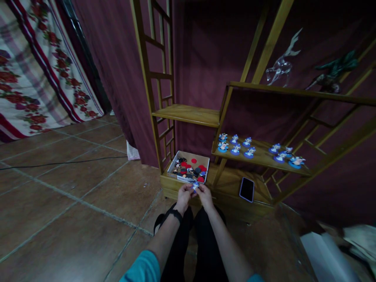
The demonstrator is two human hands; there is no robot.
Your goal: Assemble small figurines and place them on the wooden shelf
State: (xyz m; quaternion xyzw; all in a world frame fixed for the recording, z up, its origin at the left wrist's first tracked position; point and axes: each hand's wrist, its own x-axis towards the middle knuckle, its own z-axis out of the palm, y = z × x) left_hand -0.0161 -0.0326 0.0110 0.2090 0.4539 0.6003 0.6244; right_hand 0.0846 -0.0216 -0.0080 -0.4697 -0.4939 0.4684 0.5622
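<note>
Between my two hands is a small purple-and-white figurine (195,185), held just in front of the box. My left hand (185,194) is closed on its left side, and my right hand (204,192) grips it from the right. The fingers cover its lower part. An open cardboard box (202,159) stands on the lowest shelf beyond my hands, with small figures, red discs (194,161) and dark discs jumbled inside. On the shelf to the right, several similar figurines (235,149) stand upright on purple or blue round bases.
A phone (247,189) lies on the lower shelf (227,180) at right. Higher up stand a clear deer ornament (280,68) and a dark green sculpture (335,72). A black cable (67,162) crosses the tiled floor at left. A pale box (326,254) sits at lower right.
</note>
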